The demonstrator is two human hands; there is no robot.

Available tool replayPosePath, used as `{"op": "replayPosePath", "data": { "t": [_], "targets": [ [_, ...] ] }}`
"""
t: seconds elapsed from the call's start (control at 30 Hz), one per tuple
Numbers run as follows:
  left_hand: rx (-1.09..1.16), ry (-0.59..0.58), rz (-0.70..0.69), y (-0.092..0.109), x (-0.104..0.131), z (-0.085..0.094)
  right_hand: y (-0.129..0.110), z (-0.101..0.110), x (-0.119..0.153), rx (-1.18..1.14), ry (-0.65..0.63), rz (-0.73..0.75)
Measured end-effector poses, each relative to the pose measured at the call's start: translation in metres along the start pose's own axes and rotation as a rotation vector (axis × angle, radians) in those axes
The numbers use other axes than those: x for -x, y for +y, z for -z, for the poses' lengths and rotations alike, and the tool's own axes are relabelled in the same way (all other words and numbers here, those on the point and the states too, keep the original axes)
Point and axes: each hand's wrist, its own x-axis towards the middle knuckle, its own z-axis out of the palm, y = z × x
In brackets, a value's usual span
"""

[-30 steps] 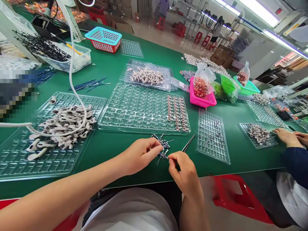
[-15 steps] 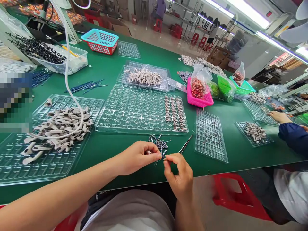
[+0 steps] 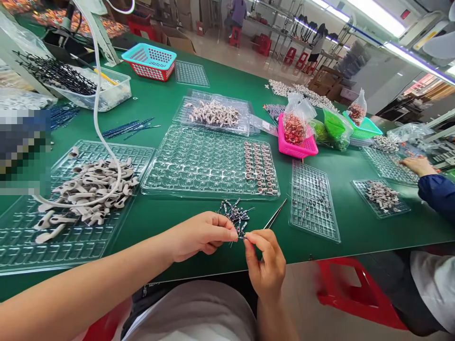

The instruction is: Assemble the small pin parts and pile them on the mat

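My left hand (image 3: 209, 234) is closed in a pinch at the table's front edge, its fingertips almost meeting those of my right hand (image 3: 266, 258), which pinches too. Something tiny and dark shows between the two sets of fingertips, too small to name. Just behind them lies a pile of small dark electronic parts with thin wires (image 3: 239, 213). Metal tweezers (image 3: 275, 214) rest to the right of the pile. Beyond is a large clear tray (image 3: 192, 161), with rows of small light earphone parts (image 3: 259, 166) in its right-hand columns.
Grey-white earphone shells (image 3: 94, 189) are heaped on a left tray. Another heap (image 3: 215, 113) sits behind the large tray. A pink basket (image 3: 297, 148) and a narrow tray (image 3: 314, 201) stand to the right. A white cable (image 3: 96, 94) hangs at left. A co-worker's hand (image 3: 419, 166) is far right.
The fingers of my left hand have shifted a little, and the part seen inside its curled fingers no longer shows. The view has shifted slightly. The co-worker's hand has moved a little.
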Motion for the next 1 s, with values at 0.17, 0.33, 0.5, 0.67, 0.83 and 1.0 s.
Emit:
{"op": "replayPosePath", "data": {
  "t": [0.17,0.33,0.5,0.67,0.83,1.0],
  "targets": [
    [0.101,-0.033,0.002,-0.002,-0.001,0.001,-0.001,0.001,0.000,-0.039,-0.003,-0.057],
    [0.067,-0.047,-0.073,-0.003,-0.002,-0.002,-0.003,0.005,-0.002,-0.150,-0.028,-0.188],
    [-0.027,-0.050,-0.173,-0.005,-0.002,-0.004,-0.002,0.008,-0.003,-0.263,-0.039,-0.271],
    [-0.047,-0.062,-0.203,-0.005,-0.002,-0.004,0.000,0.010,-0.002,-0.346,-0.033,-0.338],
    [-0.062,-0.112,-0.232,-0.008,-0.003,-0.002,0.001,0.011,-0.002,-0.410,-0.058,-0.368],
    [-0.105,-0.116,-0.247,-0.011,-0.005,-0.002,0.002,0.010,-0.003,-0.440,-0.062,-0.347]
  ]
}}
